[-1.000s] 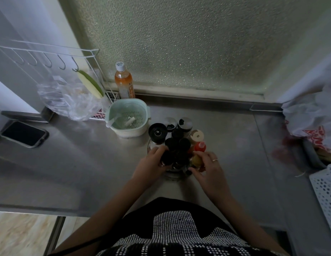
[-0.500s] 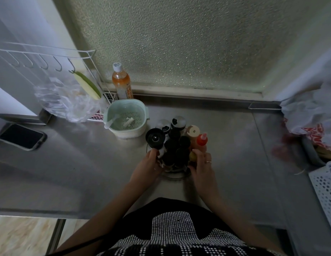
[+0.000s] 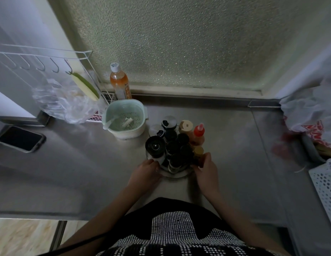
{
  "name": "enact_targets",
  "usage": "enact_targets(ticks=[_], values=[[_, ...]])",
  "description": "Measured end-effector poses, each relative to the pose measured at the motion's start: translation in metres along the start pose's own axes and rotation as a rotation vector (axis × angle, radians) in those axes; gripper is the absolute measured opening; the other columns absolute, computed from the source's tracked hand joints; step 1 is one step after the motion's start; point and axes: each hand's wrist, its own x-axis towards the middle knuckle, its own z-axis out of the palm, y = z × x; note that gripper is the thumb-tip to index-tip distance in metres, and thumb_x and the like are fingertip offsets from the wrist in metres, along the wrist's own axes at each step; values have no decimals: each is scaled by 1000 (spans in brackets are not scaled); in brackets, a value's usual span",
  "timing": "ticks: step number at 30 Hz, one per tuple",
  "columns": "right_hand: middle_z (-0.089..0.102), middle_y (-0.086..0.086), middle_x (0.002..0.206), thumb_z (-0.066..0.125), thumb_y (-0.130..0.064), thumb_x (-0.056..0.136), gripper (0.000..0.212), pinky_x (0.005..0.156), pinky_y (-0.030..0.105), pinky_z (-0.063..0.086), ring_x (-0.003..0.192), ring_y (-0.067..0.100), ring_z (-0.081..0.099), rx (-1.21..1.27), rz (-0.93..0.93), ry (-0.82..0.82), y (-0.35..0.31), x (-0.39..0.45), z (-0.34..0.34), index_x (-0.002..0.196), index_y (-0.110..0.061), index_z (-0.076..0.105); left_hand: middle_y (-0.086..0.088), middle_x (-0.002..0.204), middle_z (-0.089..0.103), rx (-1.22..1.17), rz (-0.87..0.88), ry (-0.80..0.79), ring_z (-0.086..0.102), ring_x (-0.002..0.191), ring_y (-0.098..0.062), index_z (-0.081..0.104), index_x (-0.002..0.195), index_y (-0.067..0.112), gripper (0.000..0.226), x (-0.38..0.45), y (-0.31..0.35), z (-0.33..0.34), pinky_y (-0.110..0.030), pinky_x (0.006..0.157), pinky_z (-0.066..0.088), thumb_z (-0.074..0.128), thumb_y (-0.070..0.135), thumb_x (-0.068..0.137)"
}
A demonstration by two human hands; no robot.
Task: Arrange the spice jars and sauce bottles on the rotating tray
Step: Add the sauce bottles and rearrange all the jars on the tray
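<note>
I note my left hand (image 3: 145,174) curled on the rotating tray (image 3: 174,174) rim at 8 o'clock, right hand (image 3: 205,168) clasping a jar at 4; bottles stand upright, centred between both.

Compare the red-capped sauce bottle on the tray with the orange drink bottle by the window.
The red-capped sauce bottle has a pointed nozzle cap; the orange drink bottle has a flat white screw cap. The sauce bottle stands on the crowded rotating tray; the drink bottle stands alone off it, and looks taller. Both are upright with orange-toned contents.
</note>
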Motion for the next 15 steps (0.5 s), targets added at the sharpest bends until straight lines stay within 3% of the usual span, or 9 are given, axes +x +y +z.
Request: enact_targets(ticks=[6,10,12,15], values=[[64,15,88,65,-15,82,28,64,32,37,79,31,58,24,-45,-23,1,5,-4,88,-19,39,-16,79,63,-38,2,53,61,79,-36,58,78,13,25,-5,-6,1,-44,65,55,47,35,77],[60,1,78,72,-16,78,35,57,26,39,65,15,56,135,-36,-37,-5,1,-12,98,-14,43,-12,94,66,31,-4,95,63,90,-34,61,91,11,47,-4,16,-1,-41,72,54,50,53,74],[60,-2,83,70,-17,81,35,57,21,39,69,13,56,141,-59,-50,-8,4,-13,105,-16,46,-10,103,69,84,-45,92,65,95,-32,57,102,14,47,0,35,2,-38,74,52,58,54,78],[62,0,89,65,-22,85,24,64,28,42,77,18,58,107,-93,-59,-12,8,-14,103,-16,50,-13,105,70,72,-43,120,66,94,-35,50,117,15,55,5,53,8,-40,73,53,56,55,80]])
